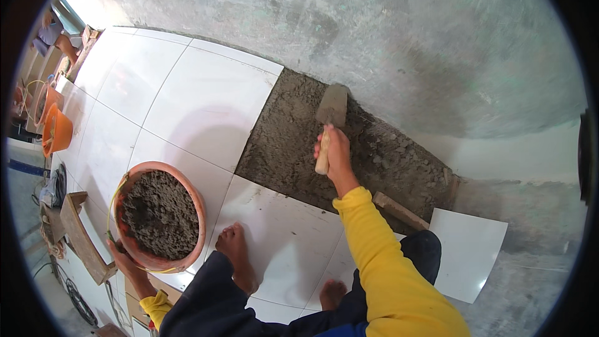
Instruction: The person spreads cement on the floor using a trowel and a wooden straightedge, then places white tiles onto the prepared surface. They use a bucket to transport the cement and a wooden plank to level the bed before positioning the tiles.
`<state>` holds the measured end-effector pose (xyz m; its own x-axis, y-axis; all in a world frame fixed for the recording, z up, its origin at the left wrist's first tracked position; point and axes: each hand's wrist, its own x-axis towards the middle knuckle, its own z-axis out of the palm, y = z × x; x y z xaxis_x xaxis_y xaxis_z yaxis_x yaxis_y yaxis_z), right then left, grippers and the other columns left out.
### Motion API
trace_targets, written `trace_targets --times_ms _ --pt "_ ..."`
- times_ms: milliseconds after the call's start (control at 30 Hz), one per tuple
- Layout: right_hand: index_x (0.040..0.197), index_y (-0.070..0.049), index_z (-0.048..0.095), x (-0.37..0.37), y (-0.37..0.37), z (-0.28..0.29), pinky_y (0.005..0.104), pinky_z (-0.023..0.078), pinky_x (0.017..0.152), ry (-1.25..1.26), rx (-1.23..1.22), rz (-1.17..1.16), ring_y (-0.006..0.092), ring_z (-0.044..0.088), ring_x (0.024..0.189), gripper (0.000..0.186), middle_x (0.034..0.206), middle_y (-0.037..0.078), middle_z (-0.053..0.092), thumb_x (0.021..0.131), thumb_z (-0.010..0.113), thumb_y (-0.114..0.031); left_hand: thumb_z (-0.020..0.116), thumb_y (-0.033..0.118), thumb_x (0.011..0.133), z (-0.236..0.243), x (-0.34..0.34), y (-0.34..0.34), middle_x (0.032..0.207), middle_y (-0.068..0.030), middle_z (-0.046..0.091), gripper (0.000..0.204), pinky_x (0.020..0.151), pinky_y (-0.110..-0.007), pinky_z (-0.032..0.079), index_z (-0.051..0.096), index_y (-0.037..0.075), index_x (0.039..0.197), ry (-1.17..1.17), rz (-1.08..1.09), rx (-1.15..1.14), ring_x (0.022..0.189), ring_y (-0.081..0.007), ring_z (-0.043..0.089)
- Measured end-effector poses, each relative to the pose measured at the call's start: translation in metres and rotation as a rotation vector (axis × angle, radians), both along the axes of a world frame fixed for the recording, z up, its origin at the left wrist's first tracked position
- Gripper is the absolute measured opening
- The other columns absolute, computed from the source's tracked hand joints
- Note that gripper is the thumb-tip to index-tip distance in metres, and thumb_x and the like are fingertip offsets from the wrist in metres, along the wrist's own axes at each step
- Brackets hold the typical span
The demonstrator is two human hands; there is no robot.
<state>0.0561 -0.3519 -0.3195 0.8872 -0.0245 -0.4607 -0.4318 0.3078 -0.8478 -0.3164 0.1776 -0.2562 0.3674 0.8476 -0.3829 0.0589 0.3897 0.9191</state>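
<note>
My right hand is closed round the wooden handle of a trowel. Its grey blade rests on or just over the wet mortar bed, close to the wall. At the lower left, my left hand grips the side of an orange bucket; part of the fingers is hidden behind the rim. Grey mortar fills much of this bucket, which stands on the tiles and has a thin yellow handle. White floor tiles border the mortar bed on its left and near sides.
The rough grey wall runs along the far side. A loose white tile lies by my knee, near a wooden strip. To the left are a wooden stool, another orange bucket and a black cable. A person sits far left.
</note>
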Motion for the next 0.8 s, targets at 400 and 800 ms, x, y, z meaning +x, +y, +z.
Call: trace_targets --times_ms 400,800 --pt "0.112 -0.006 0.055 0.060 0.103 -0.012 0.0386 0.052 0.051 0.156 0.140 -0.019 0.0195 0.058 0.060 0.031 0.087 0.007 0.056 0.111 0.055 -0.036 0.046 0.054 0.113 0.008 0.006 -0.008 0.098 -0.0079 0.074 0.057 0.083 -0.033 0.057 0.069 0.002 0.108 0.007 -0.016 0.007 0.086 -0.0190 0.069" --pt "0.113 -0.004 0.051 0.020 -0.009 -0.011 0.0381 0.052 0.046 0.224 -0.168 -0.090 0.0205 0.058 0.056 0.031 0.086 0.008 0.056 0.110 0.059 -0.034 0.045 0.054 0.113 0.015 0.010 -0.016 0.103 -0.0100 0.074 0.059 0.087 -0.034 0.058 0.069 0.000 0.113 0.037 -0.002 0.003 0.092 -0.0209 0.070"
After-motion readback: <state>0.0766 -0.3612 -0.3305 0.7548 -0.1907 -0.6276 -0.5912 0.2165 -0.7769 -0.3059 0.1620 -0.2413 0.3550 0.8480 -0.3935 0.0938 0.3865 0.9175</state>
